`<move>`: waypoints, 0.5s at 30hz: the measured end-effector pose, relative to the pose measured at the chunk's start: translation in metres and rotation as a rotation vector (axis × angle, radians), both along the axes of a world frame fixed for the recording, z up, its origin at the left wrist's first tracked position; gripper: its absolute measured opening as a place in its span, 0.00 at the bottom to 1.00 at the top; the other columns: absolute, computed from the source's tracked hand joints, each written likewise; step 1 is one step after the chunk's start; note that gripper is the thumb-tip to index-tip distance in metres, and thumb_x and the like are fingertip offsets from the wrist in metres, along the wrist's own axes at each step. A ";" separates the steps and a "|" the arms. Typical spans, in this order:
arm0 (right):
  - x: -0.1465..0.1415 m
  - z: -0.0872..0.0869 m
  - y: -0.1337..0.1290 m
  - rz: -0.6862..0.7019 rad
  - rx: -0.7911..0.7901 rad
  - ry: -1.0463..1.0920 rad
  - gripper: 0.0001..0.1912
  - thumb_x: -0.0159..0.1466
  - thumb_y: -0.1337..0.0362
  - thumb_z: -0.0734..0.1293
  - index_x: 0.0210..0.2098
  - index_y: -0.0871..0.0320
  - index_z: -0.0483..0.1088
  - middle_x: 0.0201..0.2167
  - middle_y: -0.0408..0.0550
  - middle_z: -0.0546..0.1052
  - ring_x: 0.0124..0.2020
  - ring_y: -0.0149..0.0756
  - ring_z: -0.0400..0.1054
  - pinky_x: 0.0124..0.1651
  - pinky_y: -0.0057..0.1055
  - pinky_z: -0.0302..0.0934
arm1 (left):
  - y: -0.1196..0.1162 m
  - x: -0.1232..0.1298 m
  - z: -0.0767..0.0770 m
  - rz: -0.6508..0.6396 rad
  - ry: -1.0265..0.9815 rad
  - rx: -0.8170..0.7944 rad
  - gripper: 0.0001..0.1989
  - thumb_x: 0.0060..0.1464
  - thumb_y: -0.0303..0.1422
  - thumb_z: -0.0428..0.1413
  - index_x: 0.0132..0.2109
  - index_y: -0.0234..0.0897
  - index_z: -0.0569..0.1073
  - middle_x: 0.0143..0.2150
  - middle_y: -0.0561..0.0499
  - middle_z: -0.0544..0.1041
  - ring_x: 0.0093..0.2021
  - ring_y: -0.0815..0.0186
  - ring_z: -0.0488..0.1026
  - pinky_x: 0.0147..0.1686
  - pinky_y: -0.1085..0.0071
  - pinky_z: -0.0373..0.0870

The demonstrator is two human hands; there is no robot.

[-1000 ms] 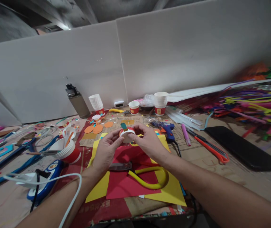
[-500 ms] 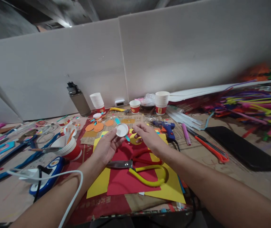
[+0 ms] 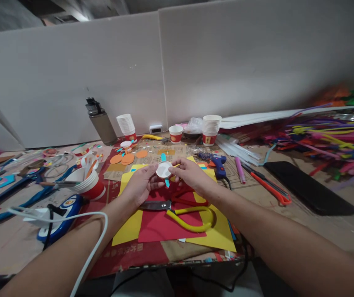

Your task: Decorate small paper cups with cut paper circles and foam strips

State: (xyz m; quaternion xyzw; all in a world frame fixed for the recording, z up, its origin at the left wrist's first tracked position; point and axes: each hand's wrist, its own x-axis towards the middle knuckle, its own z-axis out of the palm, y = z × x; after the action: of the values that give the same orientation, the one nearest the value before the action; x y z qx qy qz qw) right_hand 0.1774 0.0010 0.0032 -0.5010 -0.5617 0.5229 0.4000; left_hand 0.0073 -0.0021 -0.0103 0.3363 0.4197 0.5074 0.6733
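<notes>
Between my hands is a small white round paper cup piece (image 3: 164, 169), with one teal strip sticking out at its far side and another at its near side. My left hand (image 3: 143, 181) grips its left edge. My right hand (image 3: 186, 171) pinches the right edge, thumb and fingers close to the rim. Below them, scissors (image 3: 192, 220) with one yellow and one red handle lie across red paper (image 3: 170, 229), which rests on yellow paper (image 3: 125, 229). A similar white piece with teal strips (image 3: 126, 144) stands further back, near some orange paper discs (image 3: 127, 159).
A glue gun (image 3: 219, 165), a pink marker (image 3: 240, 170), an orange-handled tool (image 3: 271, 187) and a black slab (image 3: 310, 187) lie to the right. Cup stacks (image 3: 211, 130) and a bottle (image 3: 101, 123) stand at the back. A white cable (image 3: 94, 251) crosses over my left forearm.
My right hand has closed in from beside the cup piece onto its right edge. The piece has turned, so both teal strips now show. The view has tilted slightly downward.
</notes>
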 end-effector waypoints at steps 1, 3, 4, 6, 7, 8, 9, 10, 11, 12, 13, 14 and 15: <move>0.001 -0.001 0.001 -0.004 -0.010 0.009 0.06 0.60 0.65 0.67 0.37 0.57 0.66 0.24 0.42 0.75 0.19 0.26 0.64 0.18 0.21 0.59 | 0.000 -0.001 0.000 -0.006 0.016 0.001 0.11 0.53 0.35 0.60 0.40 0.32 0.75 0.30 0.49 0.78 0.23 0.72 0.73 0.21 0.77 0.76; 0.002 -0.002 0.004 -0.020 -0.020 0.017 0.06 0.60 0.65 0.67 0.36 0.57 0.66 0.23 0.42 0.76 0.17 0.25 0.62 0.16 0.20 0.57 | 0.002 -0.003 -0.001 -0.011 0.045 0.005 0.12 0.54 0.37 0.59 0.41 0.32 0.75 0.30 0.48 0.78 0.24 0.70 0.75 0.21 0.73 0.76; 0.003 -0.003 0.005 -0.032 -0.021 0.011 0.06 0.60 0.65 0.67 0.36 0.57 0.66 0.22 0.42 0.75 0.16 0.24 0.61 0.15 0.19 0.55 | 0.002 -0.004 -0.001 -0.014 0.059 0.009 0.13 0.55 0.38 0.59 0.41 0.31 0.74 0.30 0.48 0.78 0.24 0.69 0.75 0.21 0.73 0.76; 0.005 -0.006 0.008 -0.052 -0.018 -0.024 0.06 0.60 0.65 0.68 0.34 0.57 0.65 0.20 0.41 0.74 0.14 0.24 0.60 0.14 0.19 0.51 | 0.004 -0.006 -0.002 -0.028 0.089 0.020 0.13 0.54 0.37 0.59 0.41 0.31 0.74 0.28 0.48 0.77 0.23 0.69 0.75 0.21 0.73 0.76; 0.006 -0.007 0.009 -0.054 -0.012 -0.045 0.06 0.60 0.65 0.68 0.33 0.57 0.65 0.19 0.41 0.74 0.14 0.24 0.60 0.13 0.19 0.50 | 0.005 -0.007 -0.003 -0.037 0.110 0.026 0.12 0.53 0.36 0.60 0.40 0.30 0.75 0.28 0.48 0.77 0.23 0.69 0.75 0.20 0.74 0.75; 0.007 -0.008 0.010 -0.050 -0.004 -0.065 0.05 0.60 0.65 0.68 0.33 0.57 0.66 0.19 0.41 0.74 0.15 0.24 0.60 0.13 0.19 0.49 | 0.005 -0.008 -0.004 -0.051 0.136 0.032 0.11 0.52 0.35 0.61 0.40 0.30 0.75 0.28 0.48 0.77 0.23 0.69 0.75 0.20 0.76 0.75; 0.008 -0.008 0.011 -0.042 0.005 -0.080 0.05 0.60 0.65 0.68 0.33 0.57 0.66 0.20 0.42 0.75 0.15 0.24 0.61 0.14 0.19 0.50 | 0.006 -0.008 -0.005 -0.069 0.166 0.038 0.11 0.51 0.34 0.62 0.39 0.30 0.75 0.29 0.47 0.77 0.24 0.69 0.75 0.20 0.77 0.74; 0.009 -0.009 0.011 -0.032 0.012 -0.093 0.05 0.60 0.65 0.68 0.33 0.58 0.67 0.21 0.43 0.75 0.16 0.25 0.61 0.14 0.19 0.50 | 0.006 -0.008 -0.006 -0.084 0.194 0.045 0.11 0.51 0.33 0.62 0.39 0.30 0.75 0.29 0.46 0.78 0.24 0.69 0.76 0.20 0.78 0.73; 0.009 -0.009 0.012 -0.022 0.016 -0.105 0.04 0.60 0.65 0.68 0.33 0.58 0.67 0.21 0.43 0.76 0.16 0.25 0.62 0.14 0.19 0.50 | 0.007 -0.009 -0.007 -0.099 0.216 0.050 0.11 0.50 0.33 0.62 0.39 0.30 0.75 0.30 0.46 0.78 0.25 0.69 0.76 0.20 0.79 0.73; 0.010 -0.009 0.012 -0.017 0.015 -0.114 0.04 0.60 0.65 0.67 0.33 0.58 0.68 0.21 0.44 0.76 0.16 0.25 0.62 0.14 0.19 0.50 | 0.007 -0.009 -0.008 -0.108 0.230 0.054 0.11 0.50 0.33 0.62 0.39 0.30 0.75 0.30 0.45 0.79 0.26 0.69 0.76 0.20 0.79 0.73; 0.010 -0.008 0.012 -0.017 0.009 -0.121 0.04 0.60 0.64 0.67 0.33 0.58 0.68 0.21 0.44 0.76 0.16 0.25 0.62 0.14 0.19 0.51 | 0.008 -0.009 -0.008 -0.106 0.232 0.056 0.10 0.50 0.32 0.62 0.39 0.30 0.75 0.29 0.45 0.78 0.25 0.69 0.76 0.20 0.80 0.72; 0.010 -0.008 0.012 -0.020 0.000 -0.126 0.04 0.60 0.64 0.67 0.32 0.58 0.68 0.21 0.44 0.75 0.16 0.25 0.62 0.14 0.19 0.51 | 0.009 -0.010 -0.008 -0.091 0.223 0.053 0.09 0.51 0.32 0.62 0.37 0.30 0.75 0.28 0.47 0.78 0.24 0.70 0.75 0.20 0.80 0.72; 0.010 -0.007 0.011 -0.025 -0.008 -0.127 0.04 0.60 0.64 0.67 0.31 0.58 0.68 0.20 0.43 0.75 0.16 0.25 0.61 0.14 0.19 0.51 | 0.009 -0.010 -0.008 -0.070 0.204 0.046 0.08 0.51 0.32 0.62 0.36 0.30 0.75 0.26 0.48 0.77 0.23 0.71 0.74 0.20 0.79 0.72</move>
State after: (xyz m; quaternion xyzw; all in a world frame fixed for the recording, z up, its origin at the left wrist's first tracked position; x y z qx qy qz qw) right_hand 0.1870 0.0125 -0.0036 -0.5417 -0.5778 0.4873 0.3679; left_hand -0.0028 0.0073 -0.0182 0.4160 0.4625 0.4560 0.6364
